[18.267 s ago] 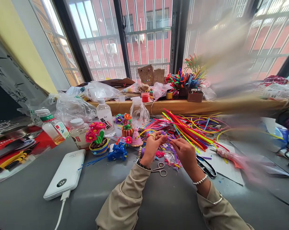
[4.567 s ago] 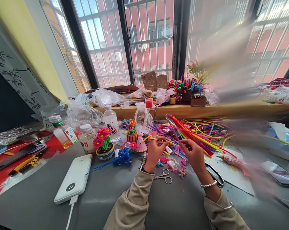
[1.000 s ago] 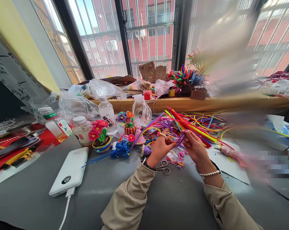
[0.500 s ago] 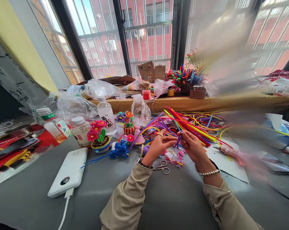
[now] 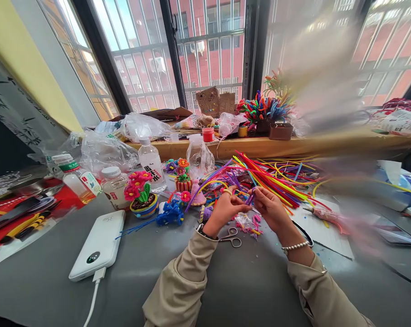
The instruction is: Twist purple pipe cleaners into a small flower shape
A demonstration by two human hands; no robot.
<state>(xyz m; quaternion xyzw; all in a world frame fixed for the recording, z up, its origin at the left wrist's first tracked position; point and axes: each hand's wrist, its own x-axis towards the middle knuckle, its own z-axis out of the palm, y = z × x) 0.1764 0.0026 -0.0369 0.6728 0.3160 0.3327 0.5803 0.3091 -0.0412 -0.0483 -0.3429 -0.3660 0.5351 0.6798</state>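
Note:
Between my two hands are purple pipe cleaners (image 5: 250, 198), bent and partly hidden by the fingers. My left hand (image 5: 224, 207) pinches them from the left, thumb and fingertips together. From the right, my right hand (image 5: 271, 208) grips their upper end between thumb and index finger. Just behind lies a heap of loose pipe cleaners (image 5: 260, 175) in red, yellow, orange and purple. Small scissors (image 5: 233, 238) rest on the table below my left hand, and pink pipe-cleaner scraps (image 5: 255, 225) lie under the hands.
Left of my hands stand a pot with pink pipe-cleaner flowers (image 5: 142, 204), a blue pipe-cleaner piece (image 5: 170, 212), bottles (image 5: 150, 163) and a white power bank (image 5: 98, 245) with its cable. At right, a pink glue gun (image 5: 328, 217) lies on white paper (image 5: 314, 234). A blur covers the far right.
My right hand has shifted slightly left and the left fingers have closed further around the purple pipe cleaners, which now tilt differently. Everything else stays in place.

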